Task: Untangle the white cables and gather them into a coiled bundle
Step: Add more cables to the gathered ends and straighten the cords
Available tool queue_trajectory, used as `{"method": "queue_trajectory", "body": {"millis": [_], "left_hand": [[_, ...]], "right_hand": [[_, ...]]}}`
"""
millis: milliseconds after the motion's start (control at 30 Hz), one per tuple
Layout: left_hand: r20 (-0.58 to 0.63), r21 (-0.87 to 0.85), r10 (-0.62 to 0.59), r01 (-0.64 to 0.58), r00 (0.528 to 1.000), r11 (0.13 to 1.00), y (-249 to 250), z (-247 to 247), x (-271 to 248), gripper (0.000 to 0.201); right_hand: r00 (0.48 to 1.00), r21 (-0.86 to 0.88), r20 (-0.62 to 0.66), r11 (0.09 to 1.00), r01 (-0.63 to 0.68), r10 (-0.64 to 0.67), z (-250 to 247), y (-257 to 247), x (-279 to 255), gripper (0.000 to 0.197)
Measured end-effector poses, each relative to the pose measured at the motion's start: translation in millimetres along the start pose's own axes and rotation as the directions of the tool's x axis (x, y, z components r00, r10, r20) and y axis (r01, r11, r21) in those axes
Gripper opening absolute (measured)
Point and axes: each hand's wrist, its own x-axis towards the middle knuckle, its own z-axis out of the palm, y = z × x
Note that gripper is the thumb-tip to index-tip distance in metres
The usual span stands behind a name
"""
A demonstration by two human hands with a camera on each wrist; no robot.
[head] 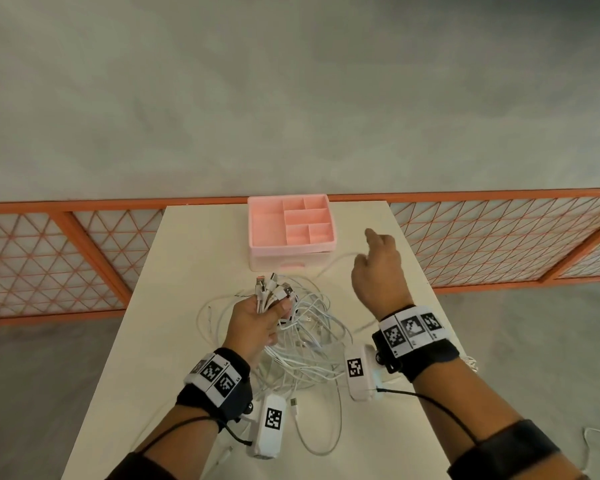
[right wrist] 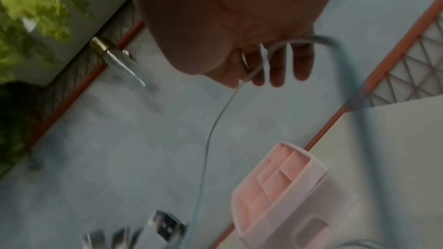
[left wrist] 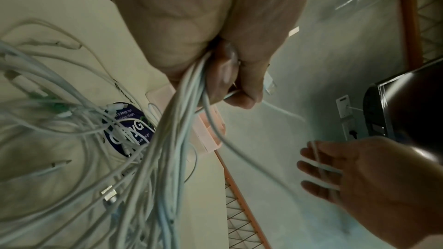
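Observation:
A tangle of white cables [head: 305, 344] lies in the middle of the white table [head: 194, 237]. My left hand [head: 257, 320] grips a bunch of cable ends upright, and their connectors [head: 272, 287] stick out above the fist. In the left wrist view the gripped strands [left wrist: 177, 120] fan down from the left hand [left wrist: 215, 26] to the table. My right hand [head: 378, 271] is raised to the right of the tangle. One cable [right wrist: 210, 130] drapes across its straight fingers [right wrist: 278, 67] and runs past the thumb back toward the bunch.
A pink compartment organizer [head: 291, 223] stands at the table's far edge, just beyond the cables. An orange mesh railing [head: 84, 237] runs behind the table. A round blue sticker [left wrist: 129, 126] lies under the tangle. One cable [head: 471, 362] hangs off the right table edge.

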Motion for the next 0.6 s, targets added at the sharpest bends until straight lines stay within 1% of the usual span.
{"method": "queue_trajectory", "body": {"millis": [33,67,100,133,167,200,233,267,300,367,433,500,533,600], "left_hand": [[0.001,0.034,0.006,-0.006,1.000,0.999,-1.6,0.3,-0.6,0.008],[0.000,0.067,0.012,-0.012,1.000,0.998,-3.1,1.8,-0.7,0.008],[-0.002,0.094,0.019,-0.019,1.000,0.995,-3.9,3.7,-1.1,0.009],[0.000,0.111,0.023,-0.023,1.000,0.994,-4.4,5.7,-0.7,0.010],[0.009,0.117,0.023,-0.024,1.000,0.993,-4.2,7.9,-0.2,0.011],[0.016,0.116,0.025,-0.027,1.000,0.993,-3.1,9.7,-0.1,0.010],[0.024,0.111,0.032,-0.035,0.999,0.993,-1.3,11.4,-0.7,0.008],[0.033,0.100,0.039,-0.042,0.999,0.994,0.7,12.3,-1.6,0.007],[0.050,0.086,0.043,-0.048,0.998,0.995,2.5,12.7,-2.6,0.006],[0.092,0.080,0.057,-0.064,0.994,0.995,4.6,11.7,-3.6,0.010],[0.107,0.091,0.058,-0.067,0.993,0.994,3.5,9.0,-2.7,0.014],[0.094,0.080,0.039,-0.047,0.995,0.996,-0.6,4.0,-0.9,0.014],[0.084,0.063,0.027,-0.033,0.996,0.997,-2.9,0.9,-1.0,0.015],[0.058,0.034,-0.001,-0.001,0.998,0.999,-9.7,-5.6,-1.6,0.019]], "right_hand": [[0.998,-0.142,0.032,0.989,0.051,-0.047,2.0,1.8,-5.0,0.057],[0.987,-0.262,0.073,0.953,0.154,-0.140,4.6,2.0,-10.6,0.060],[0.961,-0.332,0.164,0.905,0.266,-0.222,9.4,3.1,-14.3,0.058],[0.921,-0.322,0.284,0.878,0.354,-0.267,14.5,2.3,-17.2,0.049],[0.875,-0.258,0.401,0.883,0.392,-0.272,19.5,0.8,-20.7,0.036],[0.830,-0.178,0.493,0.904,0.390,-0.261,23.0,-0.9,-24.3,0.027],[0.804,-0.091,0.538,0.931,0.354,-0.253,26.0,-1.0,-26.6,0.025],[0.800,-0.017,0.546,0.951,0.308,-0.249,26.8,-2.9,-28.0,0.025],[0.811,0.046,0.530,0.963,0.265,-0.249,26.8,-4.4,-28.5,0.024],[0.841,0.142,0.472,0.965,0.222,-0.263,22.6,-9.1,-27.3,0.022],[0.888,0.231,0.378,0.955,0.184,-0.262,15.7,-14.1,-22.3,0.022],[0.955,0.375,0.212,0.920,0.116,-0.207,4.8,-18.7,-11.8,0.025],[0.981,0.463,0.116,0.882,0.085,-0.155,-2.6,-20.8,-5.0,0.028],[0.997,0.612,-0.044,0.787,0.075,-0.061,-18.5,-22.9,8.0,0.032]]}}
